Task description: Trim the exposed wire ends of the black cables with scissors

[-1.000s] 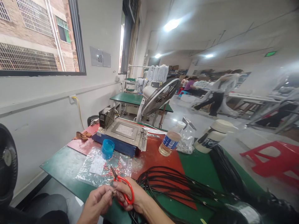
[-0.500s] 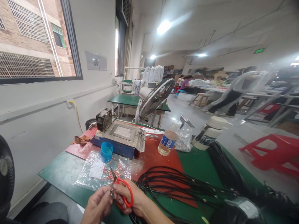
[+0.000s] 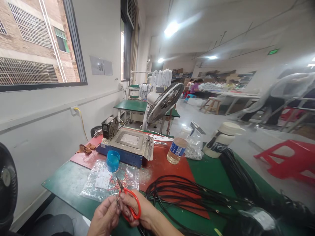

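My right hand [image 3: 140,209] grips red-handled scissors [image 3: 129,201], blades pointing up and away over the front edge of the green table [image 3: 66,180]. My left hand [image 3: 105,218] sits against it on the left, fingertips pinched on something small at the blades; what it pinches is too small to make out. A bundle of black cables [image 3: 187,195] fans out to the right of my hands. A clear plastic bag [image 3: 108,178] with small red and white bits lies just beyond my hands.
Behind the bag stand a blue cup [image 3: 113,160], a blue metal-topped machine [image 3: 128,144] with a small fan, a water bottle [image 3: 177,149], a white jar [image 3: 221,141] and a desk fan [image 3: 163,103]. A red stool [image 3: 287,160] stands at the right; people work farther back.
My hands have stayed together at the table's front edge with the scissors. The view has shifted slightly, and a person in the background has walked to the right.
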